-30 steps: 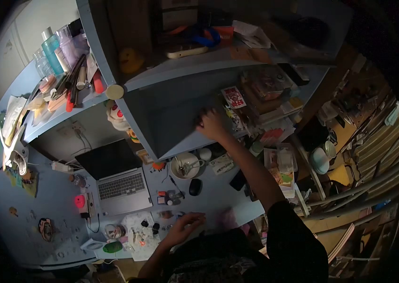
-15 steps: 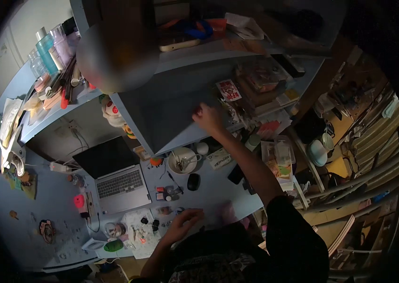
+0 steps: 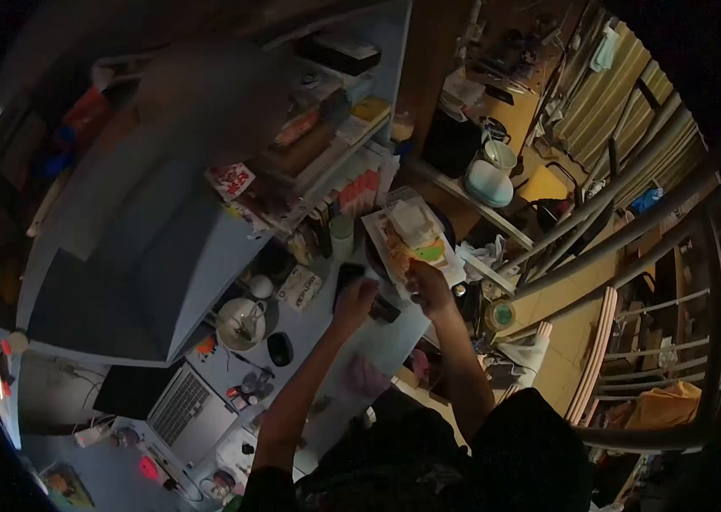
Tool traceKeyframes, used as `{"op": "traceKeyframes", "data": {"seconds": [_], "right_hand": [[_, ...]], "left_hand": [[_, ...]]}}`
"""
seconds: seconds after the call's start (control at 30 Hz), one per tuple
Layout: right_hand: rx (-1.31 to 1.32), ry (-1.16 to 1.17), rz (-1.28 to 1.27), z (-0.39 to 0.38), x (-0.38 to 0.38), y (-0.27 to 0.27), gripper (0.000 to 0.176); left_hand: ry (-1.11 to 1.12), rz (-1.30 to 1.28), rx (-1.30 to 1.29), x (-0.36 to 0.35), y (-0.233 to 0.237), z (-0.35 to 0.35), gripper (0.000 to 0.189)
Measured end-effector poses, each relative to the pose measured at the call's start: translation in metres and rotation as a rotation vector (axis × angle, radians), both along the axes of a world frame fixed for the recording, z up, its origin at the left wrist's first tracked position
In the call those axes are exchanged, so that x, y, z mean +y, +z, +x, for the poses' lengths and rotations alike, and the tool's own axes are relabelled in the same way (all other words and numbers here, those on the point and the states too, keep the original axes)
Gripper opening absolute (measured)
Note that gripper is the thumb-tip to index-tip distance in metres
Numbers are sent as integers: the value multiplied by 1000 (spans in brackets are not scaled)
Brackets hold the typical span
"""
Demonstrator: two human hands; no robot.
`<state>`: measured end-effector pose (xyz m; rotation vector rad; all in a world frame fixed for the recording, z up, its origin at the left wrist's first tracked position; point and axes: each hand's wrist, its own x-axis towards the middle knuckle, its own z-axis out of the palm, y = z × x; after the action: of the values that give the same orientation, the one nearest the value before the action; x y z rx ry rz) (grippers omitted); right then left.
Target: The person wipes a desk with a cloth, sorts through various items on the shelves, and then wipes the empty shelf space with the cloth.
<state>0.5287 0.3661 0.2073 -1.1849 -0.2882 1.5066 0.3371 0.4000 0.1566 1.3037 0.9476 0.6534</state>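
My left hand (image 3: pixel 355 305) is above the desk's right part, over a dark object (image 3: pixel 348 278), with its fingers curled; whether it holds anything is too dark to tell. My right hand (image 3: pixel 430 288) is at the near edge of a clear plastic box (image 3: pixel 416 224), fingers bent down beside an orange and green packet (image 3: pixel 430 251). What its fingertips touch is hidden. Left of my left hand lie a white box with print (image 3: pixel 300 288) and a black mouse (image 3: pixel 279 348). A green bottle (image 3: pixel 341 235) stands behind my hands.
A bowl with utensils (image 3: pixel 241 324) and an open laptop (image 3: pixel 192 416) are on the desk at left. Shelves (image 3: pixel 232 247) rise behind. Metal rails (image 3: pixel 625 230) run along the right side. A pink cloth (image 3: pixel 366 375) lies near the desk's front edge.
The view has turned to the right. My right hand has come down from the shelf to the clear box. My left hand has moved from near the desk's front edge towards the dark object.
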Motion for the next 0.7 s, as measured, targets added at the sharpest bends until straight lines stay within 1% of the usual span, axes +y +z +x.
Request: {"op": "traceKeyframes", "data": {"seconds": [0.03,0.07,0.1,0.13,0.17,0.2,0.23,0.3,0.33,0.4,0.43,0.5,0.53,0.6,0.63,0.67,0.7], "right_hand": [[-25,-31,-67,24,3,-7,18],[-48,-58,-134,43,8,-14,17],[-9,-158,-164,58,9,-23,21],[-12,-165,-171,68,10,-29,21],[-75,-156,-175,80,12,-34,23],[-141,-147,-182,90,12,-37,25],[-142,-148,-181,97,12,-42,27],[-169,-113,-186,107,13,-49,27],[-171,-93,-163,111,15,-53,27],[-187,-94,-153,118,20,-58,26],[-195,-91,-138,119,21,-60,26],[-178,-108,-166,124,30,-63,26],[-217,-94,-154,127,35,-63,26],[-250,-79,-142,131,49,-68,26],[-317,-94,-128,134,60,-76,27],[-386,-109,-114,139,71,-82,27],[-525,-135,-58,133,86,-71,30]], "left_hand": [[27,-60,152,26,3,28,34],[39,44,234,52,-23,52,37],[49,148,310,75,-47,73,40],[41,142,307,90,-41,87,40],[20,118,451,106,-34,103,49],[-2,93,593,115,-38,118,58],[-10,89,583,117,-50,131,58],[306,544,531,115,-64,149,53],[299,543,525,118,-68,153,53],[178,253,639,122,-77,151,46],[170,248,642,120,-82,152,46],[253,402,615,117,-88,154,40],[249,402,618,116,-90,154,40],[345,435,431,113,-93,148,32],[345,436,435,109,-93,143,32],[414,435,395,102,-93,138,29],[483,434,354,94,-90,133,27]]}}
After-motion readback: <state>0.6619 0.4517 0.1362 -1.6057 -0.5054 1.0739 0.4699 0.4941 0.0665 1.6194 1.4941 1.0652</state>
